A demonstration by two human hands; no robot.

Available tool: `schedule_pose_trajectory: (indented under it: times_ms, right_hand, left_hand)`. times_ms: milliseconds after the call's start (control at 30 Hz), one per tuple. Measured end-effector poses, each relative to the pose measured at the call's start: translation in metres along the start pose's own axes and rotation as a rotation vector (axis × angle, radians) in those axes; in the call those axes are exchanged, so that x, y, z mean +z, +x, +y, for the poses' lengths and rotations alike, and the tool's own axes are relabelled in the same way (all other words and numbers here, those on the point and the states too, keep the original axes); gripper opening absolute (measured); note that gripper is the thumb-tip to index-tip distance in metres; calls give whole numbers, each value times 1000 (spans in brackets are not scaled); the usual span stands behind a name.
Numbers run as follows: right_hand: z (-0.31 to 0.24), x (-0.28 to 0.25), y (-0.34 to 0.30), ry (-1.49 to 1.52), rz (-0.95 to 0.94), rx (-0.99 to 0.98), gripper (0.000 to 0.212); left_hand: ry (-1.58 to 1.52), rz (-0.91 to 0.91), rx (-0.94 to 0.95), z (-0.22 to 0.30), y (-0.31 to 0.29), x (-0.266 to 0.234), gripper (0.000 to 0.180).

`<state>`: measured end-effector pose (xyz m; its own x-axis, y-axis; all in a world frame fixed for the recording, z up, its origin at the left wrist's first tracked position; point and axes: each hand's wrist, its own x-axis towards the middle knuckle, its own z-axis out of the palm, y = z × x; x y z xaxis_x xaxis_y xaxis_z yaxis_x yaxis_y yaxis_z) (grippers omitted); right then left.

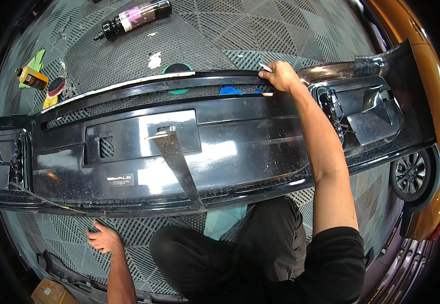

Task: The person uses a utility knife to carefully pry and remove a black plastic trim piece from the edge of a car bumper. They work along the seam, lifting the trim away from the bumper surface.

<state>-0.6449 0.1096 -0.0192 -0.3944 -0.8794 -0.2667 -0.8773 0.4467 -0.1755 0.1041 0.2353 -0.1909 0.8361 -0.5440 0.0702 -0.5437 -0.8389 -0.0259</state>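
A long glossy black car bumper (230,147) lies across the grey grid floor in front of me. My right hand (280,76) rests on its far upper edge, pinching a small thin white strip (265,67) against the rim. My left hand (103,237) is flat on the floor below the bumper's near edge, fingers spread, holding nothing. A dark narrow strip (177,162) lies diagonally over the bumper's middle. My bent knee in dark trousers (220,258) sits just under the bumper.
A black bottle with a pink label (136,17) lies on the floor at the back. A yellow bottle (32,77), a red pad (56,86) and a green pad (177,69) lie at the left. An orange car (427,66) with a wheel (411,173) stands right.
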Motion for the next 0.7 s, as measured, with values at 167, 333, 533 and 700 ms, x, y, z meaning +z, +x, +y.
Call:
schedule_pose_trajectory:
  times_ms: [167,333,533,700]
  right_hand:
    - [2,4,0,5,23,-10,35]
    - [4,1,-2,-15,8,-27,33]
    - [6,-9,-3,15,-51,-81,38]
    - [-1,-7,0,79,-8,37,40]
  left_hand:
    - [-1,17,-2,3,-3,-2,81]
    - [-16,-12,1,5,-4,-7,80]
    - [2,-12,4,3,-4,-7,80]
    - [-13,-14,6,3,-3,-6,81]
